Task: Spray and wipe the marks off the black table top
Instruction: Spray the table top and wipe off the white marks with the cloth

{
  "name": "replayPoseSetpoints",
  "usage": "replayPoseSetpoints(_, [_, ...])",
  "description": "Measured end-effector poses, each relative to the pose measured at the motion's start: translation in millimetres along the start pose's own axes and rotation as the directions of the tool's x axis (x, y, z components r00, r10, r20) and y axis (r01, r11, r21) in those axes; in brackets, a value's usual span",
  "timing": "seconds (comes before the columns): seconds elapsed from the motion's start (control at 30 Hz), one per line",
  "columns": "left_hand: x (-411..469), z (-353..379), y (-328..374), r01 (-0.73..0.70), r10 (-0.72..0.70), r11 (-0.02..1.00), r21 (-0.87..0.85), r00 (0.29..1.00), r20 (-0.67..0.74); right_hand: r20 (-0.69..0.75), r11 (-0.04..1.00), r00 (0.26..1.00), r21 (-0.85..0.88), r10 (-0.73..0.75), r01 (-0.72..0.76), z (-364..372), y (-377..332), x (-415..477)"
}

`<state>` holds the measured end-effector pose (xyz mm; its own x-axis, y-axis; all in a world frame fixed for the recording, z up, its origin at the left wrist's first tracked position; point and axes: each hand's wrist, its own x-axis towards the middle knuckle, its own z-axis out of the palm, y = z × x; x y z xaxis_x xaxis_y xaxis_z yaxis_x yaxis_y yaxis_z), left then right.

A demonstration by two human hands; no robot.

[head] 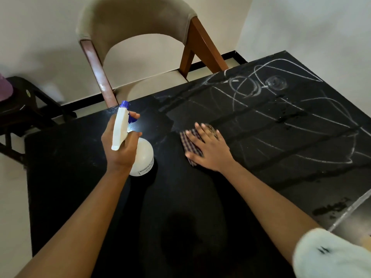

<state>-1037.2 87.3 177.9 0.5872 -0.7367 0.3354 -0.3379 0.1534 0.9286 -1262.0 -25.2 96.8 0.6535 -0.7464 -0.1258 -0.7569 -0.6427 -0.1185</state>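
Black table top (80, 187) beside a beige chair (138, 27): left of the cloth (185, 140) it looks clean; chalk marks (281, 117) remain to its right. Right hand (208, 149) presses flat, fingers spread; left hand (120, 151) grips the spray bottle (140, 155).

Both bare forearms reach forward from the lower edge of the view, converging toward twelve o'clock. The left hand (122, 149) is raised with its back toward the camera, curled in a closed grip, the fingers (135, 115) hooked round at the front and the thumb (134, 137) pointing toward one o'clock. The right hand (208, 147) lies palm down, flat, its fingers (198, 128) spread and aimed toward eleven o'clock. A white sleeve (329, 255) covers the right upper arm at five o'clock.
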Motion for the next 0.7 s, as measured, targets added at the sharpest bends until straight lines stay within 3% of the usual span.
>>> replayPoseSetpoints(0.2, [2.9, 3.2, -1.2, -0.023, 0.024, 1.0, 0.02, 0.998, -0.056, 0.048, 0.998, 0.997, -0.011, 0.057, -0.057, -8.7, -11.1, 87.6])
replayPoseSetpoints(0.47, [1.0, 5.7, 0.9, 0.016, -0.015, 1.0, 0.01, 0.998, -0.061, 0.034, 0.991, 0.99, 0.003, -0.134, 0.134, 5.7, -29.3, -34.3])
replayPoseSetpoints(0.7, [0.1, 6.5, 0.1, 0.002, -0.002, 1.0, 0.003, 0.998, -0.07, 0.002, 1.0, 1.0, 0.001, -0.024, 0.024, 3.7, -28.1, 15.7])
